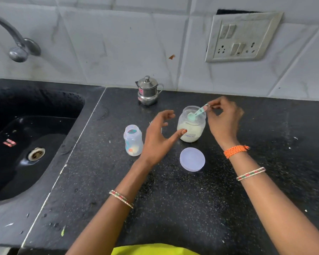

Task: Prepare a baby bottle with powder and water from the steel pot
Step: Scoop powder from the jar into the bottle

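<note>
One baby bottle (pixel 133 140), one powder jar (pixel 191 124), one scoop (pixel 197 113), one loose lid (pixel 192 159) and one steel pot (pixel 148 90) stand on the speckled black stone counter (pixel 191 208).

The right hand (pixel 224 119) pinches the handle end of the pale green plastic scoop between thumb and fingertips; the scoop slants down into the jar's open mouth, its bowl just above the powder. The clear, rounded plastic jar sits just left of this hand, about half full of cream powder.

The left hand (pixel 159 135) hovers open, fingers spread and curled, gripping nothing; its thumb tip lies against or just in front of the jar's near wall. Just left of that hand stands the translucent, waisted bottle, uncapped and upright, with a little powder at its bottom. The flat, round, pale lilac lid lies just right of the left wrist. The shiny lidded pot, with knob and handle, sits beyond both hands by the tiled wall.
</note>
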`<state>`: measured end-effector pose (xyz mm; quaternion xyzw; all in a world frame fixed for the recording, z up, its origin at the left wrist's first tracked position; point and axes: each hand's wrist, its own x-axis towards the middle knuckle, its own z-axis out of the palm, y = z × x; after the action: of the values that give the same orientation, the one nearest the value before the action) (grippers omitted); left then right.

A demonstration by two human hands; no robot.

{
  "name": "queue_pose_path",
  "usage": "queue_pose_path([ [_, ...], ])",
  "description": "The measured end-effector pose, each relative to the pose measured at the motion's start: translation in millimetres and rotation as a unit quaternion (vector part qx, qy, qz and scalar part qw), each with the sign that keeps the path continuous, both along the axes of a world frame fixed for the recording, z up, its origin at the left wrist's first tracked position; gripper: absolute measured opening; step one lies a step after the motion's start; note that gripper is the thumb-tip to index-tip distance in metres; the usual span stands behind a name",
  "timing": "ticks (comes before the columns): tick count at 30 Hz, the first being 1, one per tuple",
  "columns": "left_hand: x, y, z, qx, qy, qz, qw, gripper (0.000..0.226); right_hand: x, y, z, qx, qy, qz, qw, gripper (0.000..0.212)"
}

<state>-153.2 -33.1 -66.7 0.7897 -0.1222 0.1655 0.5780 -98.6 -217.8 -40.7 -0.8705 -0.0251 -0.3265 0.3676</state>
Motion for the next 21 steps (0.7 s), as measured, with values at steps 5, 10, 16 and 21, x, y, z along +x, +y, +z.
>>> queue_pose_path([
  [5, 32.5, -12.6, -17.4, 0.038, 0.061, -0.021, 0.997, 0.055, 18.0, 8.6, -9.7, -0.037, 0.084, 0.044, 0.995, 0.016],
  [10, 38.8, -8.4, -22.8, 0.042, 0.097, -0.040, 0.994, 0.057, 26.4, 6.9, -11.0, -0.072, 0.098, 0.026, 0.992, 0.007],
  [16, 37.2, -4.8, -24.7, 0.034, 0.115, -0.047, 0.992, 0.055, 32.1, 6.0, -9.0, -0.136, 0.123, 0.034, 0.982, 0.006],
  [21, 34.8, -10.2, -22.7, 0.025, 0.132, -0.086, 0.987, 0.055, 36.3, 7.1, 5.9, -0.182, 0.174, 0.051, 0.966, 0.007],
])
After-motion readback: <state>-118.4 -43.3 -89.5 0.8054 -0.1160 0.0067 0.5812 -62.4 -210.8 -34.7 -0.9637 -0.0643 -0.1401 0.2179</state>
